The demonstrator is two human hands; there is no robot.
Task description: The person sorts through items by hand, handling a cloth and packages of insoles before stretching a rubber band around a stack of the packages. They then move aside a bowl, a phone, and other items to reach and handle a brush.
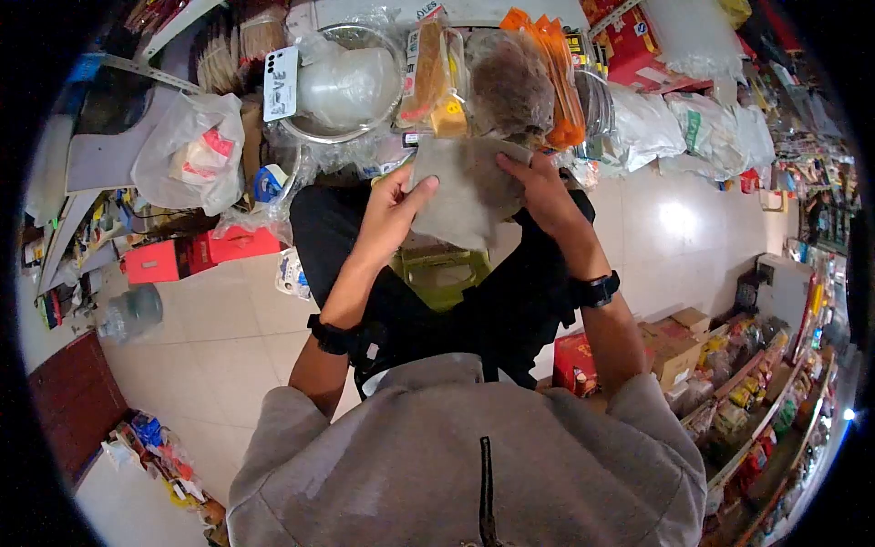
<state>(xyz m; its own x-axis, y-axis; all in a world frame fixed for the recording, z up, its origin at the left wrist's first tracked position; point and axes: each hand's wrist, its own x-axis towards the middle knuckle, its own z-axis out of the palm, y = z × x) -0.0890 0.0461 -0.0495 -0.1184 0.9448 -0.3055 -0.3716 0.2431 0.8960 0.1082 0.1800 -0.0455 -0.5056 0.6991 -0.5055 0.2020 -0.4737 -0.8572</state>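
A thin, flat grey sheet [460, 196], perhaps paper, cloth or plastic, is held up above my lap. My left hand [390, 208] pinches its left edge, thumb on top and fingers behind. On the upper right, my right hand [547, 193] grips the same sheet with the thumb lying over it. Just beyond it lies a clear bag of dark brown material [510, 87]. Beside that bag are orange packets [558, 82] and a long packet with yellowish contents [427, 77].
A round metal basin [387, 117] holds clear plastic, with a white phone [281, 84] at its left rim. White plastic bags [643, 128] lie to the right. Below my hands is a green plastic stool [447, 278]. Stocked shelves [761, 428] and cardboard boxes [674, 351] stand at right.
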